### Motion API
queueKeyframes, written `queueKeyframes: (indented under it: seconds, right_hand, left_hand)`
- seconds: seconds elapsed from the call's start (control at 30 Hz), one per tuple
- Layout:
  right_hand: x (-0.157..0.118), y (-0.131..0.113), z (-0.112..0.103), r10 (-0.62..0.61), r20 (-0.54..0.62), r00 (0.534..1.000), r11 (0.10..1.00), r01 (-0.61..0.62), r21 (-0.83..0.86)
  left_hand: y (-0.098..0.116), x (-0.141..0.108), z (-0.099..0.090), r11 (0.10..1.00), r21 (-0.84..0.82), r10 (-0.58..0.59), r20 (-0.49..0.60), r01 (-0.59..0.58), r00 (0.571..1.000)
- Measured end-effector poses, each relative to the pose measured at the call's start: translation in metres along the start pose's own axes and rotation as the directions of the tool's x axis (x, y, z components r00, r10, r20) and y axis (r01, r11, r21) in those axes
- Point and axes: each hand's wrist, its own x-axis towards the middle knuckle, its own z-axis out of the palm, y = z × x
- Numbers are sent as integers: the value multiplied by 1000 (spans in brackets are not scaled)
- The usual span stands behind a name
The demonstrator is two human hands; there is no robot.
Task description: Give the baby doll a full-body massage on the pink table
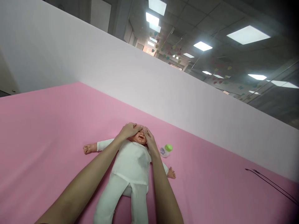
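A baby doll (pixel 133 161) in a pale top and trousers lies on its back on a pink sheet, its arms spread out to both sides. My left hand (pixel 130 130) rests on the left side of the doll's head, its fingers laid over the forehead. On the right side of the head lies my right hand (pixel 149 137), fingers stretched along the brow and cheek. Both thumbs are near the doll's eyes, and its mouth shows between my hands. Neither hand is closed around anything.
Just right of the doll's head is a small clear bottle (pixel 165 150) with a green cap. Thin black cords (pixel 271 183) lie at the far right of the pink sheet (pixel 210 186). A white partition (pixel 149 84) rises behind.
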Motion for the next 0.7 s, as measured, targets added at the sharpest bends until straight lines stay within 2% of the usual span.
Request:
queueKeyframes:
  seconds: [0.07,0.17,0.33,0.47,0.57,0.7]
  right_hand:
    - [-1,-2,-1,2,36,999,1000,-2,9]
    - [1,1,-6,35,-5,999,999,-35,22]
    - [6,11,-13,185,22,983,973,-186,135]
    - [8,16,-17,241,17,970,952,-239,193]
    - [9,15,-17,242,12,970,956,-241,165]
    - [8,10,-15,163,7,987,983,-163,88]
  left_hand:
    - [-3,1,2,1000,18,0,-33,1,999]
    - [-6,3,4,999,20,-27,-82,29,996]
    - [-8,6,6,1000,0,4,-47,-4,999]
    - [-11,9,5,998,-48,-38,-48,36,998]
    - [-13,10,6,997,-67,-44,-52,41,998]
    - [-15,9,7,996,-87,-16,-50,12,999]
